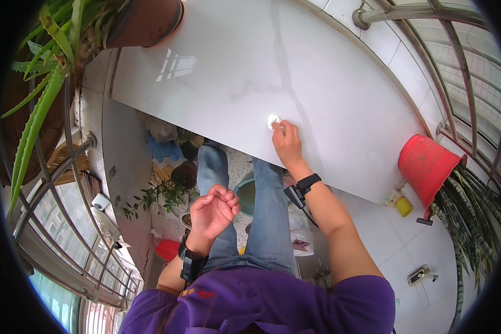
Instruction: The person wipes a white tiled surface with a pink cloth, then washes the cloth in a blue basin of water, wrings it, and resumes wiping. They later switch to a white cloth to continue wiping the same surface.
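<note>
My right hand (288,142) reaches over a white glossy stone-look slab (217,71) with a grey vein. Its fingertips are closed on a small white crumpled wad (274,122), possibly tissue, pressed against the slab near its front edge. Glare hides the wad's exact material. My left hand (214,210) hovers in front of my legs, apart from the slab. Its palm faces up and the fingers curl loosely, with nothing in them. Each wrist wears a black strapped device.
A potted aloe (50,83) overhangs the left side by metal railings. On the right, a red pot (426,167) holds a snake plant beside a yellow-capped container (403,206). Below are a green basin (246,198), a leafy plant (160,198) and a blue bag (165,149).
</note>
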A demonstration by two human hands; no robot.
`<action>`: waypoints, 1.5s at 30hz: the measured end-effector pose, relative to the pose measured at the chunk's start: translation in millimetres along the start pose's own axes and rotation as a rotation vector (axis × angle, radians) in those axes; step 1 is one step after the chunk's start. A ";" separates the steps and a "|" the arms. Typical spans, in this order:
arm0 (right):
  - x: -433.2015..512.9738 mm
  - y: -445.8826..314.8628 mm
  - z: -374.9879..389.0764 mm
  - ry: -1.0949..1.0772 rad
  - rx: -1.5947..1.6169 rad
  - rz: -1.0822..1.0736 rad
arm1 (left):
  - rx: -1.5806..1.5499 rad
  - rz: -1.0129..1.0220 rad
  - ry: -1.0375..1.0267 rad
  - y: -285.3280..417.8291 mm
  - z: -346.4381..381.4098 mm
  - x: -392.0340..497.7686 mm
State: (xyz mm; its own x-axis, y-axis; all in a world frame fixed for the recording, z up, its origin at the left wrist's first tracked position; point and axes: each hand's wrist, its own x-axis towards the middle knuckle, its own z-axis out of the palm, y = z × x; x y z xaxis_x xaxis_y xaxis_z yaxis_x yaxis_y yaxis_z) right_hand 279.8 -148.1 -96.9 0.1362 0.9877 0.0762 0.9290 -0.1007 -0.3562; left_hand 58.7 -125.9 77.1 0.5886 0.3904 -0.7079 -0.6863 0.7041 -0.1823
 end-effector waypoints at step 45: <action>-12.6 -81.8 -185.6 0.195 0.602 0.447 | 0.937 -0.321 -0.181 -35.9 82.5 51.9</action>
State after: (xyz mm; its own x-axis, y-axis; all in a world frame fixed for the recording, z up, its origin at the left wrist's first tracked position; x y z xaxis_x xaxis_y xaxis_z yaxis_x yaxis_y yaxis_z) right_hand 266.0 -174.4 104.1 0.5640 0.8242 -0.0513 0.4317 -0.3472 -0.8325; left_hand 149.1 -82.0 103.2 0.7960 0.1301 -0.5912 0.0830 0.9440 0.3194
